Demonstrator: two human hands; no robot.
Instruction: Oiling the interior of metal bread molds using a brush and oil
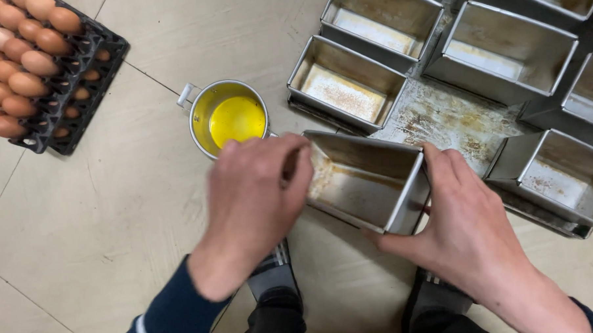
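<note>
- Egg trays: black, stacked, upper left on the tiled floor; filled with brown eggs.
- Small pot: metal, round, one handle at its upper left; holds a yellow liquid; stands on the floor just behind the left hand.
- Left hand: dark blue sleeve at the wrist; fingers curled and bunched together at the left end of the held loaf tin, tips over its rim. Whether they pinch something small there, I cannot tell; the hand is blurred.
- Loaf tin: rectangular, metal, stained inside; tilted with its open side facing up and toward the left hand, lifted off the floor between both hands. Its left rim lies at the left fingers; its right end wall lies against the right fingers.
- Right hand: fingers closed round the right end of the loaf tin, thumb over the upper rim, the rest underneath at the lower corner.
- Baking sheet: flat, worn, browned; on the floor behind the held tin.
- Other tins: same kind, empty, set in rows on the sheet, centre to far right.
- Shoes: dark, below, between the arms.
</note>
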